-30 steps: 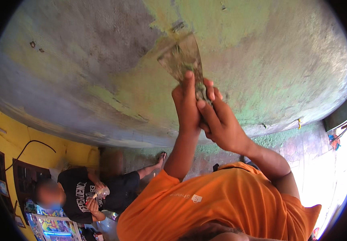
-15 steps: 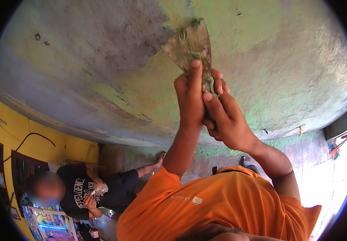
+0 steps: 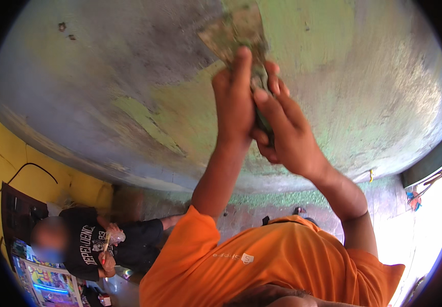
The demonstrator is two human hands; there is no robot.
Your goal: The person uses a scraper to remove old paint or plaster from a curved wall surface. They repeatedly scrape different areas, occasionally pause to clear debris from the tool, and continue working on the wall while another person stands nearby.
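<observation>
Both of my hands grip one paint scraper [image 3: 237, 35], whose wide, stained metal blade points up the wall [image 3: 328, 77]. My left hand [image 3: 234, 102] closes round the scraper, its thumb lying along the base of the blade. Just to the right and lower, my right hand [image 3: 290, 123] wraps the handle, fingers curled behind it. Most of the handle is hidden by my fingers. The blade lies against or very near the patchy wall, where green paint and bare grey areas show; exact contact cannot be told.
A person [image 3: 90, 240] in dark clothes stands at the lower left, holding small objects. Behind them are a yellow wall [image 3: 37, 169] and a lit display case [image 3: 49, 281]. Green scrapings [image 3: 277, 196] lie along the floor at the wall's foot. Bright light enters at right.
My hands and the scraper have shifted up and slightly left in the picture, both still holding it. The view has also moved a little, and the other person appears farther left.
</observation>
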